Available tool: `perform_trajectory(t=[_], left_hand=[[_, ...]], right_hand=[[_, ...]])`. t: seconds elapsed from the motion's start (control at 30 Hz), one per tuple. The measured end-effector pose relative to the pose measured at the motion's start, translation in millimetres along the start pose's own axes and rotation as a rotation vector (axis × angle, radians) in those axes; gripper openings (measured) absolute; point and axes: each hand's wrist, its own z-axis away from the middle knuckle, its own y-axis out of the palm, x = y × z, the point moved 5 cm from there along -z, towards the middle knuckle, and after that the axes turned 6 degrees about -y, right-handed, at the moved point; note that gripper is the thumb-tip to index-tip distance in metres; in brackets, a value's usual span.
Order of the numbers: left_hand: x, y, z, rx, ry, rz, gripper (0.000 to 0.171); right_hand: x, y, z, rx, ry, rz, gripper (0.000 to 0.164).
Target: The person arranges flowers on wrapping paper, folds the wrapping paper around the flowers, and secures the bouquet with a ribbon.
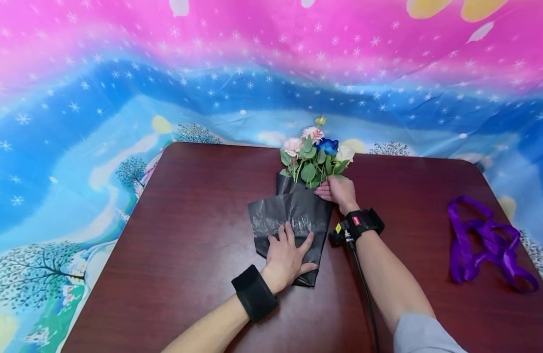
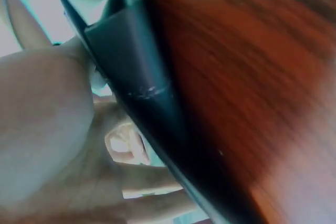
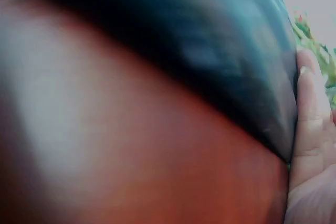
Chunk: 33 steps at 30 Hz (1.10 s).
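Note:
A bouquet of flowers [image 1: 309, 162] with pink, white and blue blooms and green leaves stands out of the top of black wrapping paper [image 1: 271, 213]. My left hand [image 1: 284, 257] lies spread on the lower part of the wrap, pressing it against the table. At the wrap's upper right edge, just below the leaves, my right hand [image 1: 339, 192] rests with its fingers [image 3: 311, 114] fairly straight along the paper; its thumb is hidden. In the left wrist view the folded edge of the paper [image 2: 131, 45] runs beside the hand. The stems are mostly covered.
A tangled purple ribbon [image 1: 485, 240] lies on the right side of the dark red wooden table [image 1: 187, 206]. A black cable [image 1: 366, 289] trails from the right wrist camera toward the front edge. A printed cloth backdrop [image 1: 121, 88] hangs behind and around the table.

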Motion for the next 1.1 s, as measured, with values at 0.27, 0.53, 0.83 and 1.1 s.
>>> perform_trajectory(t=[0.27,0.53,0.83,1.1], left_hand=[[7.0,-0.8,-4.6,0.018,0.030,0.068,0.066],[12.5,2.0,-11.0,0.027,0.042,0.099,0.050],[13.4,-2.0,-7.8,-0.005,0.027,0.087,0.056],[5.9,-3.8,-5.9,0.063,0.042,0.050,0.054]], right_hand=[[20,12,42,0.060,-0.439,0.392,0.025],[11,25,90,0.222,-0.650,0.997,0.007],[-2,46,142,0.279,-0.918,1.410,0.013],[-15,57,190,0.336,-1.116,1.622,0.020]])
